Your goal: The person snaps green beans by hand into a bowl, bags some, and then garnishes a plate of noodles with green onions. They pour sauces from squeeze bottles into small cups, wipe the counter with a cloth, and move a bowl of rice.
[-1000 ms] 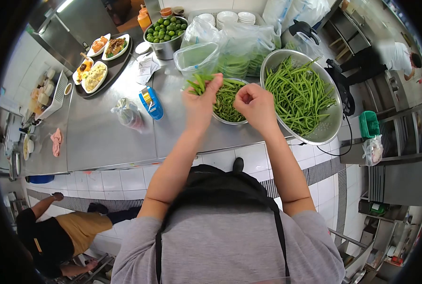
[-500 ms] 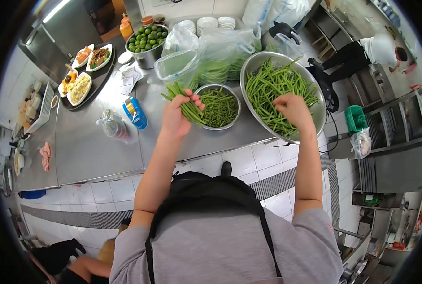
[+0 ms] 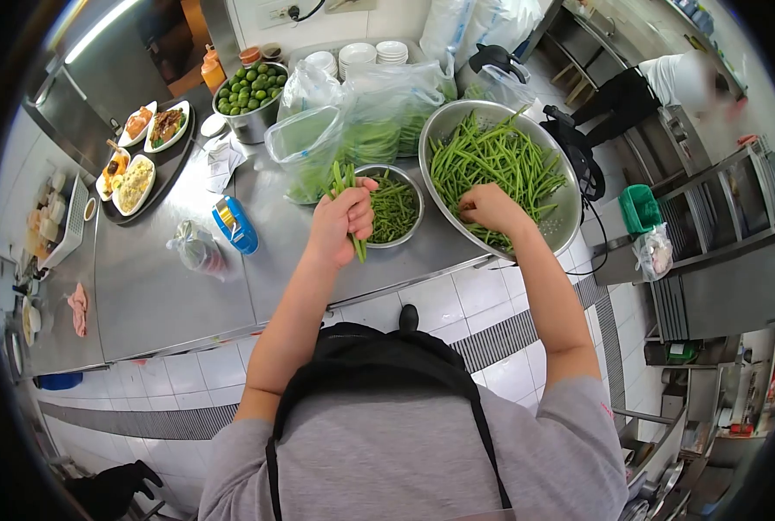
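Note:
My left hand point(image 3: 344, 224) is wrapped around a small bunch of long green beans point(image 3: 360, 250), whose ends stick out above and below the fist. It is beside the left rim of a round steel bowl point(image 3: 414, 231) holding short cut pieces of green bean point(image 3: 391, 205). To the right stands a large perforated steel colander point(image 3: 568, 227), tilted and heaped with long green beans point(image 3: 500, 161). My right hand point(image 3: 491, 208) reaches over its near left part with curled fingers closed among the beans. The fingertips are partly hidden.
Plastic bags of green beans point(image 3: 372, 130) and a pot of green limes point(image 3: 253, 128) stand behind the bowl. A blue tape dispenser point(image 3: 235, 226) and a knotted plastic bag point(image 3: 198, 247) lie left. Plated dishes sit on a dark tray point(image 3: 168, 174). A co-worker point(image 3: 674, 82) bends at the far right.
My left hand's bunch has turned from slanting to nearly upright, and the fingers have closed tighter around it. My right hand has shifted left and nearer within the colander. The camera view has shifted slightly.

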Action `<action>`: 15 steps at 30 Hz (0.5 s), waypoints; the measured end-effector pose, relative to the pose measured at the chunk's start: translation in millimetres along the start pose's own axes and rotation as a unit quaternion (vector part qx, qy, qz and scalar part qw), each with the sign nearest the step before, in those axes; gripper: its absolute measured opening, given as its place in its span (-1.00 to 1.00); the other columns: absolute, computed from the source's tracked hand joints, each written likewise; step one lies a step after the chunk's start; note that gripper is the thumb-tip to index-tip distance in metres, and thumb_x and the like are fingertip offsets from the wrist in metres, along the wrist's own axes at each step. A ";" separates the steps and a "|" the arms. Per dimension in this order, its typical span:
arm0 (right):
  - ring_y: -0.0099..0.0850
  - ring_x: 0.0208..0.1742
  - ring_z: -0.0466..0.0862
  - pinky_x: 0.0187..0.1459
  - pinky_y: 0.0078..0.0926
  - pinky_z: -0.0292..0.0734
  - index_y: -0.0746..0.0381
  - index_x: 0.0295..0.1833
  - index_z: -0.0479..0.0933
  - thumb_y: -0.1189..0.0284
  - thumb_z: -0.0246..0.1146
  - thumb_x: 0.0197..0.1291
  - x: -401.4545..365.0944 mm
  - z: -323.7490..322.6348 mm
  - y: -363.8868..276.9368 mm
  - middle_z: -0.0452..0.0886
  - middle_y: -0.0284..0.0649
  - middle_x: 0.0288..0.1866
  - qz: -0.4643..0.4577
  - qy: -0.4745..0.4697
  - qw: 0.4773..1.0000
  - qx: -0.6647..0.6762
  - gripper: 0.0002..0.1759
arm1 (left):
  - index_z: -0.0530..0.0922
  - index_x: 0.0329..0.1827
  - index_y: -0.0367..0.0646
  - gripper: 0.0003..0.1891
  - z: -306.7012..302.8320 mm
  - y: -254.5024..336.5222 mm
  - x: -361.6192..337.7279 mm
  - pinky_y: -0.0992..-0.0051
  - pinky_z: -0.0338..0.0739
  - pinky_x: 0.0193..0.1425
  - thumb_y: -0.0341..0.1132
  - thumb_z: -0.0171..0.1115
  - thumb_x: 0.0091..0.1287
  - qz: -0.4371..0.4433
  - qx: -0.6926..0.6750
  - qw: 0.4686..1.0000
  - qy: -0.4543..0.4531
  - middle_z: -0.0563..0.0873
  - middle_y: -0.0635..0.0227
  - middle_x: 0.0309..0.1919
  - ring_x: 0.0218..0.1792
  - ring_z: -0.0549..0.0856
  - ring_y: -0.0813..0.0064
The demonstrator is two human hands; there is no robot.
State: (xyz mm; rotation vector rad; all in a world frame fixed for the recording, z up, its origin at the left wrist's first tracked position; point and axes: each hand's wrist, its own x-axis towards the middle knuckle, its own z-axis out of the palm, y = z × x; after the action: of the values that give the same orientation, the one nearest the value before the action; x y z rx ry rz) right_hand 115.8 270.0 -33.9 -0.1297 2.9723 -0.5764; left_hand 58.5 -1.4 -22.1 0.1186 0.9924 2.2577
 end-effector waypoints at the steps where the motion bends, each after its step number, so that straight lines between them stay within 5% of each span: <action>1: -0.20 -0.34 0.60 -0.26 -0.41 0.49 0.29 -0.27 0.60 0.44 0.28 -0.12 -1.0 -4.0 -1.3 0.62 -0.07 -0.36 -0.002 0.035 0.999 0.035 -0.77 | 0.46 -0.18 -0.20 -0.88 0.3 -0.6 -1.5 0.69 0.03 -0.74 -0.40 0.01 0.28 0.003 0.012 1.000 0.002 0.20 0.62 -0.74 -0.78 0.15 0.77; 6: -0.56 -0.49 0.60 -0.45 -0.62 0.47 0.33 -0.28 0.59 0.51 0.27 0.02 -14.9 -62.0 -35.3 0.63 -0.24 -0.47 0.068 0.161 0.939 0.296 -0.87 | 0.54 -0.11 -0.25 -0.80 18.3 12.0 -9.9 0.70 0.09 -0.72 -0.34 0.10 0.29 0.080 0.214 0.973 0.031 0.41 0.56 -0.68 -0.77 0.21 0.80; 11: -0.62 -0.50 0.59 -0.46 -0.73 0.47 0.33 -0.27 0.54 0.56 0.25 0.07 -6.4 -52.6 -94.7 0.62 -0.27 -0.44 -0.026 0.132 0.843 0.520 -0.90 | 0.57 -0.10 -0.23 -0.78 52.3 16.4 -6.8 0.70 0.21 -0.63 -0.30 0.13 0.29 0.192 0.403 0.894 -0.034 0.61 0.44 -0.58 -0.69 0.34 0.81; 13: -0.63 -0.51 0.57 -0.47 -0.75 0.45 0.32 -0.26 0.50 0.58 0.22 0.09 4.5 -27.8 -105.0 0.60 -0.29 -0.43 -0.059 0.118 0.777 0.615 -0.91 | 0.59 -0.23 -0.24 -0.79 49.8 10.4 -2.0 0.50 0.36 -0.50 -0.26 0.15 0.26 0.257 0.495 0.825 -0.088 0.61 0.39 -0.61 -0.62 0.48 0.59; 15: -0.64 -0.52 0.55 -0.47 -0.75 0.44 0.31 -0.25 0.50 0.58 0.21 0.10 6.2 -20.9 -106.3 0.58 -0.31 -0.45 -0.046 0.114 0.770 0.626 -0.91 | 0.59 -0.26 -0.25 -0.79 41.3 13.4 -3.3 0.50 0.35 -0.50 -0.26 0.16 0.25 0.219 0.502 0.835 -0.047 0.60 0.37 -0.63 -0.63 0.48 0.59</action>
State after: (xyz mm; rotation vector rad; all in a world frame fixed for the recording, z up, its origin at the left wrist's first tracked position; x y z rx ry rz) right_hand 113.7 178.7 24.8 -0.0707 2.0778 -2.4895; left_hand 67.4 15.8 16.8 0.9766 2.1670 1.7944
